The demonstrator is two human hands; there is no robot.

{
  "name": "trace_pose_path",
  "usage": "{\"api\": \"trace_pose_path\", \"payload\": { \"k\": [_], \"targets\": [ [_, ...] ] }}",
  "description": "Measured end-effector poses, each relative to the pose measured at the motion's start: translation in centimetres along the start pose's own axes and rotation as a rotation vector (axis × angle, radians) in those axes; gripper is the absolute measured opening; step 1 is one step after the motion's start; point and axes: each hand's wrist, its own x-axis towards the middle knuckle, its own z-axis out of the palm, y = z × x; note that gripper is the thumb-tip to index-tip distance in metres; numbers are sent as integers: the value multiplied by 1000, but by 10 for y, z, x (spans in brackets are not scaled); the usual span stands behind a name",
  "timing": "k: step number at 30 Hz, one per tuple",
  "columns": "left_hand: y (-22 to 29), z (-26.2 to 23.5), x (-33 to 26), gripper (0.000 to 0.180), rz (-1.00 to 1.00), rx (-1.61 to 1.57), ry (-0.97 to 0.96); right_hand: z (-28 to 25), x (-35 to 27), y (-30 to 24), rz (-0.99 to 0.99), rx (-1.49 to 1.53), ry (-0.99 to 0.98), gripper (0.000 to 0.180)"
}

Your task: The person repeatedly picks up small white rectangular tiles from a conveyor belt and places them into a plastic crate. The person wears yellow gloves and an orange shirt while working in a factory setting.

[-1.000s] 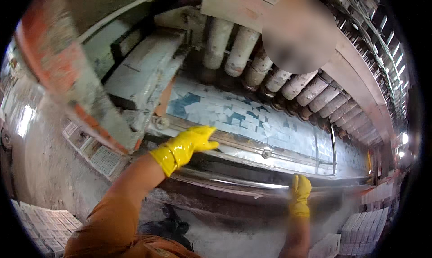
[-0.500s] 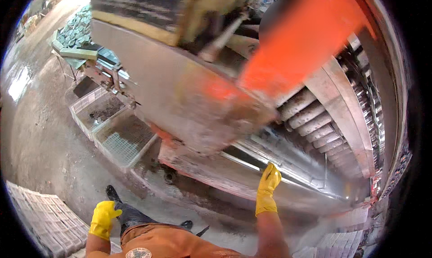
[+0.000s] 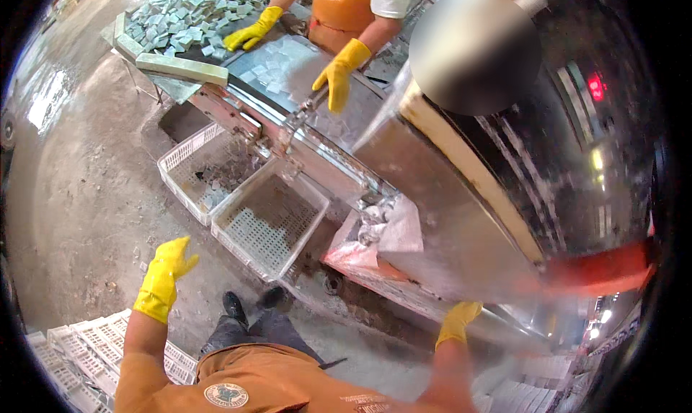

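My left hand point(image 3: 164, 276), in a yellow rubber glove, is raised above the floor at the lower left. It holds nothing, and its thumb stands apart from the fingers. My right hand point(image 3: 459, 321), gloved the same way, is at the near edge of a long machine point(image 3: 432, 225) with a metal housing. Its fingers lie at or very near the metal rim; blur hides whether they grip it. Two white plastic crates stand on the floor beyond my feet: one crate point(image 3: 270, 265) looks bare inside, the other point(image 3: 173, 179) has broken pieces in it.
Across the machine, a co-worker in an orange apron point(image 3: 337, 16) has gloved hands over a worktable point(image 3: 238, 99). Small greenish tiles point(image 3: 191, 16) are heaped at its far left. White slatted crates point(image 3: 94, 352) are stacked at my lower left. A red display point(image 3: 595, 86) glows at the right.
My view has swung, bringing the co-worker and worktable into sight. My left hand has risen, and its thumb now stands apart. My right hand shows farther right along the machine's edge.
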Motion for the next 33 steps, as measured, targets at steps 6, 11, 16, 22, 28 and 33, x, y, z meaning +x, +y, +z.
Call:
{"api": "trace_pose_path", "payload": {
  "k": [6, 11, 16, 22, 28, 33],
  "targets": [
    [31, -93, 110, 72, 66, -49, -38, 13, 4, 7, 68, 136, 264, 48],
    [9, -155, 204, 70, 187, -89, 177, 13, -51, -71, 399, 164, 210, 53],
    [-50, -214, 383, 71, 243, -96, 620, 34, -188, -163, 418, 50, -310, 50],
    [-94, -257, 580, 64, 247, 100, 824, 96, -169, -471, 320, 159, -760, 49],
    [-82, -265, 665, 77, -337, 274, 731, 294, -30, -549, -103, 156, -510, 53],
    [-80, -260, 689, 79, -244, 136, 836, 440, 90, -457, -20, -329, -478, 55]
  ]
}}
